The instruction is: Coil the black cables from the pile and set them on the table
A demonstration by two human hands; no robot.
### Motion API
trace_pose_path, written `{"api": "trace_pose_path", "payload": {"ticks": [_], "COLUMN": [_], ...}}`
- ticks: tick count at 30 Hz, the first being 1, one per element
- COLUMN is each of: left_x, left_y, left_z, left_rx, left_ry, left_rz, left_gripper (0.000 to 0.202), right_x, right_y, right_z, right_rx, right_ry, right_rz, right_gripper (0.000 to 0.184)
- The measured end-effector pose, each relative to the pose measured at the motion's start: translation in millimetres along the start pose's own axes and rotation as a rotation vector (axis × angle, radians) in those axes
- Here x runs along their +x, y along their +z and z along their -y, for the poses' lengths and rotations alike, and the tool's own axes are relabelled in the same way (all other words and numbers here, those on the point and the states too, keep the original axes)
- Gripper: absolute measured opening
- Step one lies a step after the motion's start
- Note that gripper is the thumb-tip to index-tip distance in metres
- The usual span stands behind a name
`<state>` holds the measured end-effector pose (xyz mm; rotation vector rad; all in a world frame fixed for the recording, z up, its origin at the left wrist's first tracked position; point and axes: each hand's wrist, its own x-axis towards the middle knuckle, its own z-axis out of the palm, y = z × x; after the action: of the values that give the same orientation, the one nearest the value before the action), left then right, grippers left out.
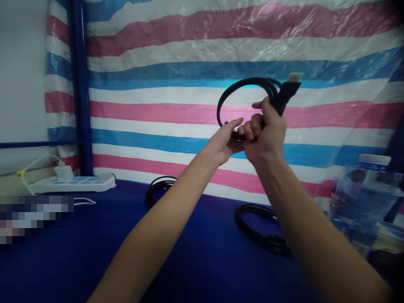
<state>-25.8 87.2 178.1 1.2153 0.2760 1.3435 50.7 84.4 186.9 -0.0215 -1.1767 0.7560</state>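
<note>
Gripping black cable (249, 90) — both hands — no lettering

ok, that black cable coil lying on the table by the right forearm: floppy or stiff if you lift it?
Likely semi-stiff: the coil keeps neat round loops lying free. It would probably sag and spring open if lifted by one strand, since no tie shows. It looks light; the similar cable is held up by the right hand and left hand.
</note>
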Motion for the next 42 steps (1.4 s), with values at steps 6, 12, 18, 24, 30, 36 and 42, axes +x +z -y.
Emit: {"api": "trace_pose_path", "payload": {"ticks": [6, 12, 18, 24, 30, 36, 42], "left_x": [11, 9, -3, -10, -7, 7, -18], "left_y": [-11.3, -28.4, -35.4, -37.0, -41.9, -57.0, -98.3], "left_z": [-1, -10, -35, -53, -45, -24, -38], "left_rx": [-0.206, -0.077, 0.230, 0.060, 0.213, 0.766, 1.506], "left_ry": [0.249, 0.243, 0.249, 0.333, 0.191, 0.393, -0.076], "left_rz": [-0.290, -0.232, -0.205, -0.042, -0.042, -0.411, -0.385], "left_gripper": [0.027, 0.022, 0.016, 0.027, 0.019, 0.014, 0.014], "right_x": [4, 6, 4, 0, -4, -4, -13], "right_y": [-5, -7, -4, 5, 2, -7, -11], "right_z": [-14, -18, -16, 1, 3, -10, -46], "right_rx": [-0.007, -0.479, -0.569, -0.277, -0.371, -0.474, -0.673], "right_ry": [0.367, 0.095, -0.119, 0.178, 0.263, 0.438, 0.591], "right_rz": [-0.069, -0.143, 0.028, 0.229, 0.207, 0.168, 0.287], "right_gripper": [0.011, 0.017, 0.029, 0.022, 0.015, 0.009, 0.015]}}
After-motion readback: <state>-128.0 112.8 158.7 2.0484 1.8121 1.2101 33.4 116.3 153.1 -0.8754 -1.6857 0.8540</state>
